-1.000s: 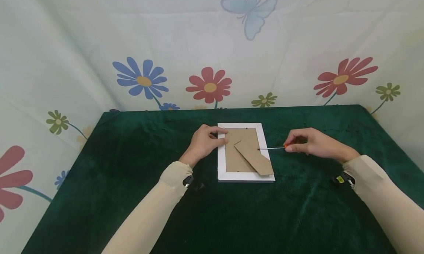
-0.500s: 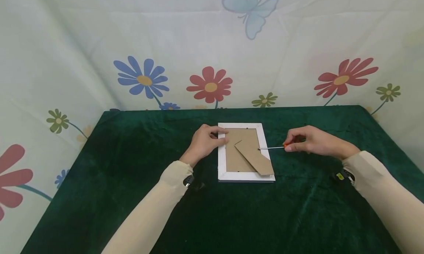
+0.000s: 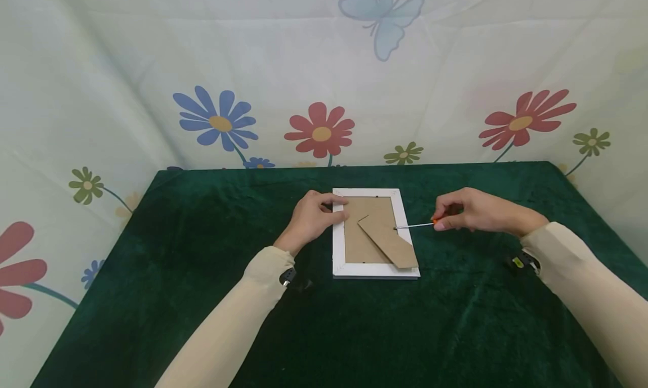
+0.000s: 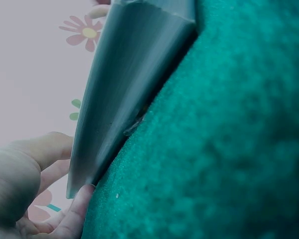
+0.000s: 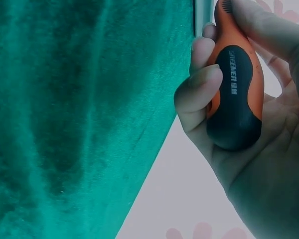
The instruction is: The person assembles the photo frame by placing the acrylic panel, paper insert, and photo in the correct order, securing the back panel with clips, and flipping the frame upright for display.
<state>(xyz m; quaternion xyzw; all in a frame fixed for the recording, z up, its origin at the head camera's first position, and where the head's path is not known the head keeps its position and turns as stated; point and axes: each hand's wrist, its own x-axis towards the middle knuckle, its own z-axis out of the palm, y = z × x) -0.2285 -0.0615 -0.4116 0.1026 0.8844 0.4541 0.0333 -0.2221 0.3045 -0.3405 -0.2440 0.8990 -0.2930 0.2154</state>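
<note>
A white picture frame point(image 3: 372, 270) lies face down on the table, its brown backing board point(image 3: 356, 244) showing. A brown easel leg point(image 3: 390, 244) slants across the lower right of that board. My left hand point(image 3: 310, 219) holds the frame by its left edge, thumb and fingers around the border; the left wrist view shows the frame's side point(image 4: 134, 74) between them. In my right hand point(image 3: 478, 211) is a screwdriver point(image 5: 234, 99) with an orange and black handle, fingers curled round it. Its thin shaft point(image 3: 417, 225) reaches left, tip at a small dark tab on the frame's inner right edge.
Dark green velvety cloth point(image 3: 283, 332) covers the table. Behind and to the left hangs a pale backdrop point(image 3: 304, 50) printed with flowers and a butterfly. A small dark device point(image 3: 523, 261) is strapped at the right wrist, another point(image 3: 287, 276) at the left.
My right hand and wrist have risen slightly, tilting the screwdriver's handle up a little, while its tip stays at the tab. The left hand and the frame have not moved.
</note>
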